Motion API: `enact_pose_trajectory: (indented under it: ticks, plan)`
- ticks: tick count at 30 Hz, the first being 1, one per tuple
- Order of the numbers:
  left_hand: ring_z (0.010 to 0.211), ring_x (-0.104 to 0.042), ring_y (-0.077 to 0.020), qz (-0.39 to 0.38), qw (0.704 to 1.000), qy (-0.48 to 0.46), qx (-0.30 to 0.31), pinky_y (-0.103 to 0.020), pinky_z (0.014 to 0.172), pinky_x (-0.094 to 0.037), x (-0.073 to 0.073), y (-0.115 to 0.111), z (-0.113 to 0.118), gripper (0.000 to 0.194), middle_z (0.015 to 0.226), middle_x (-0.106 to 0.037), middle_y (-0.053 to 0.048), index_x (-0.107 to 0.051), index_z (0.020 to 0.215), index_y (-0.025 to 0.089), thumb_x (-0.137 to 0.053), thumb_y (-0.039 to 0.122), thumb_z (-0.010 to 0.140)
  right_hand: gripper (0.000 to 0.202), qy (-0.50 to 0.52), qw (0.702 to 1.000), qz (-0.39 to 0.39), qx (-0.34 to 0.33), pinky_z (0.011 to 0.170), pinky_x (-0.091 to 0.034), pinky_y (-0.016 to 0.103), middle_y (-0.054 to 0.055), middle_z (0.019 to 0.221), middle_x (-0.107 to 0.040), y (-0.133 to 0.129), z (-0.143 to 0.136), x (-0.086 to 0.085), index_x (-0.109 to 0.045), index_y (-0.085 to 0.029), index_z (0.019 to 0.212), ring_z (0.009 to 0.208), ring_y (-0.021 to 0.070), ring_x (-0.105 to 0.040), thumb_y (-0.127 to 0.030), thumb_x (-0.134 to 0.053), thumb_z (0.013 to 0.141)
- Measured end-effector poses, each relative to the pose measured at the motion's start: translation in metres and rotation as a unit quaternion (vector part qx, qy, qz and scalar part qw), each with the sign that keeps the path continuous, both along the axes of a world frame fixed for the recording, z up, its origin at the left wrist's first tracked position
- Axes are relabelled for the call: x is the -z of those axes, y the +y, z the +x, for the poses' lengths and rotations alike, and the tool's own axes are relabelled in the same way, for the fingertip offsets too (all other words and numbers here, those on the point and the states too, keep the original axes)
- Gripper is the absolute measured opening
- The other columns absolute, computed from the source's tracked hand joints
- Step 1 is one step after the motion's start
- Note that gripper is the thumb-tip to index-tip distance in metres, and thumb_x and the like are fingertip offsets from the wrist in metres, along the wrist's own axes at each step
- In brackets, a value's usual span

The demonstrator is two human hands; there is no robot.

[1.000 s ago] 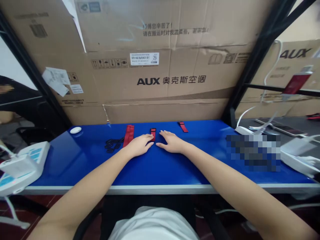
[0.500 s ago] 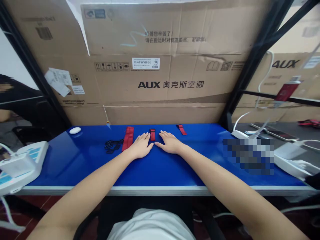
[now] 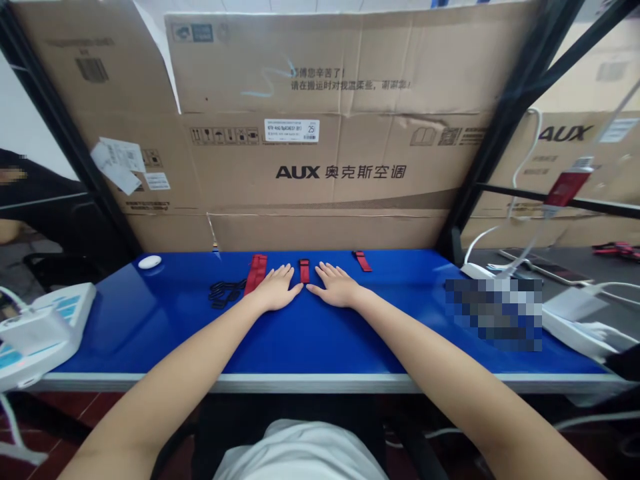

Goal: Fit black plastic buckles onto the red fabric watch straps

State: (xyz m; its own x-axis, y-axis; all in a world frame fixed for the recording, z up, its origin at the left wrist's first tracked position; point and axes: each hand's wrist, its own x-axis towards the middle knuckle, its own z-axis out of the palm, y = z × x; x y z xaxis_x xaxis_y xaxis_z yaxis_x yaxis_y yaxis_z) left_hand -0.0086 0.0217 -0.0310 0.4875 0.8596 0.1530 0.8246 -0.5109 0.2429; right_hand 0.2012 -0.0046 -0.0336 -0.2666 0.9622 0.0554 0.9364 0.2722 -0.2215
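Both of my hands lie flat on the blue tabletop [image 3: 310, 340], holding nothing. My left hand [image 3: 277, 289] has its fingers stretched forward and its thumb out to the right. It partly covers red webbing straps [image 3: 256, 272], and black buckles [image 3: 225, 292] lie left of its wrist. My right hand [image 3: 336, 285] mirrors it, fingers extended and thumb pointing left. Between the fingertips of the two hands lies a short red strap with a black buckle [image 3: 305, 270]. A second buckled red strap [image 3: 363, 261] rests beyond my right hand, apart from it.
Cardboard panels [image 3: 340, 200] stand along the table's back edge, between black metal posts [image 3: 500, 133]. A white power strip [image 3: 75, 320] sits at the left and another [image 3: 575, 333] at the right, with cables. A white oval object [image 3: 150, 262] lies at the back left.
My left hand has shifted slightly left, away from the short strap between the hands. My right hand stays almost where it was. The view has tilted up a little.
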Motion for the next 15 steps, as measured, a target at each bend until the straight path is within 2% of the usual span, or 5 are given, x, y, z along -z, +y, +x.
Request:
enact_pose_trajectory:
  ticks: [7, 15]
  plan:
    - [0.145, -0.021, -0.0332, -0.001, 1.000, -0.021, 0.002, -0.046, 0.116, -0.015, 0.0012, 0.0016, -0.0005, 0.074, 0.155, -0.026, -0.018, -0.041, 0.144, 0.012, -0.042, 0.059, 0.088, 0.093, 0.002, 1.000, -0.001, 0.003, 0.120, -0.009, 0.042, 0.010, 0.161, -0.012, -0.0030, -0.0017, -0.0033, -0.019, -0.012, 0.154, 0.149, 0.0280, -0.009, -0.076, -0.016, 0.087]
    - [0.146, -0.020, -0.0320, 0.003, 1.000, 0.011, 0.001, -0.045, 0.117, -0.014, -0.0018, -0.0020, 0.0010, 0.073, 0.156, -0.024, -0.019, -0.038, 0.146, 0.011, -0.037, 0.058, 0.090, 0.090, 0.001, 1.000, 0.000, -0.001, 0.120, -0.009, 0.042, 0.010, 0.161, -0.014, -0.0022, -0.0014, -0.0032, -0.021, -0.013, 0.154, 0.149, 0.0276, -0.009, -0.075, -0.015, 0.088]
